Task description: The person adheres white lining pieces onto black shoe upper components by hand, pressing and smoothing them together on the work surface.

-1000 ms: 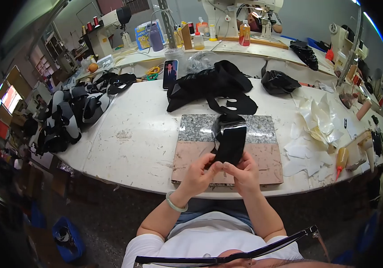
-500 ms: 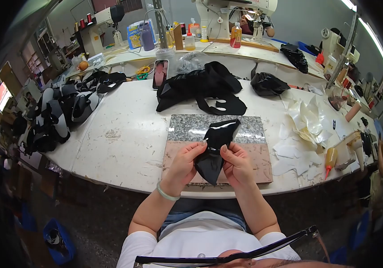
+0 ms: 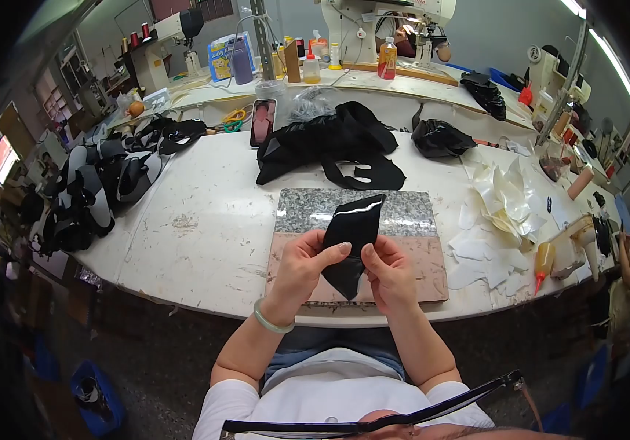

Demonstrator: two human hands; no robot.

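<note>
A glossy black piece of leather-like material [image 3: 354, 229] is held up between both hands, its pointed end toward me. My left hand [image 3: 304, 265] is closed on its left edge, thumb lying across the front. On the opposite edge my right hand [image 3: 389, 271] pinches the piece between thumb and fingers. Below it lies a stone slab [image 3: 410, 213], speckled grey at the back and pinkish nearer me. Just beyond the slab sits a heap of matte black cut pieces [image 3: 322, 139].
Black and grey pieces [image 3: 95, 183] pile up at the left. A phone [image 3: 262, 123] leans upright behind. Pearly white sheets [image 3: 505, 202] and a yellow glue bottle [image 3: 544, 264] lie at right. Sewing machines [image 3: 355, 33] stand at the back.
The black piece has turned and flattened slightly, its upper tip moving left. My left thumb has slid right across its front; my right hand stays at nearly the same spot.
</note>
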